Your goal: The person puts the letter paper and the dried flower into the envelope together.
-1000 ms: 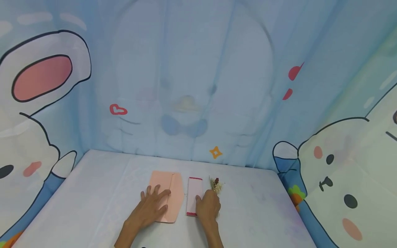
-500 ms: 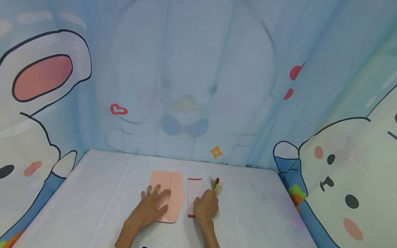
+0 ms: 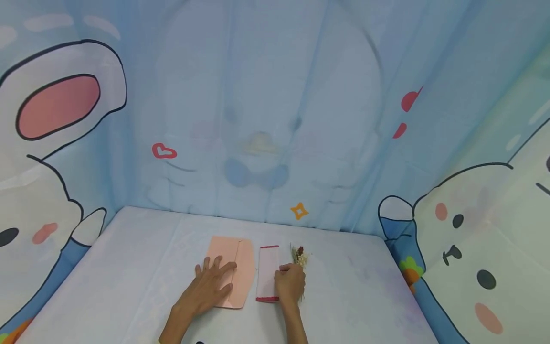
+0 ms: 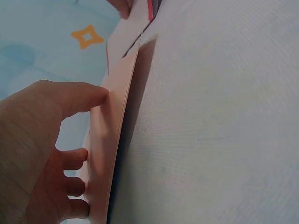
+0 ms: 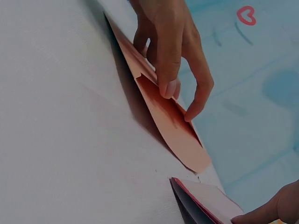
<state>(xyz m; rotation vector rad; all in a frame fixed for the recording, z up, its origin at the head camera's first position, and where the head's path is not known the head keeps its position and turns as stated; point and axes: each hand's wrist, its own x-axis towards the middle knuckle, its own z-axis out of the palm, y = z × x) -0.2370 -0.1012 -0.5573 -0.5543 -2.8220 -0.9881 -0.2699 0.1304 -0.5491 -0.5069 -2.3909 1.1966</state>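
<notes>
My left hand (image 3: 208,284) rests with spread fingers on a peach envelope (image 3: 246,258). In the right wrist view the envelope's flap (image 5: 184,149) extends toward the right, and the left thumb and a finger touch beside its dark slot. Just right of the envelope lies a pale pink folded card (image 3: 267,272) with red strips at its top and bottom ends. At the card's right edge my right hand (image 3: 290,283) pinches it with curled fingers; the thumb (image 5: 268,212) lies on its top face. The card's near end (image 5: 187,198) stands a little apart in layers.
A small bunch of dried flowers (image 3: 300,257) with a dark red bloom lies right of the card, its stems partly behind the right hand. A white cloth covers the table (image 3: 356,296). Blue curtains (image 3: 258,95) printed with cartoon animals hang behind and at both sides.
My right hand first shifts left over the card, then back right to its edge. The card has slid slightly left and tilted a little. The left hand and envelope stay put.
</notes>
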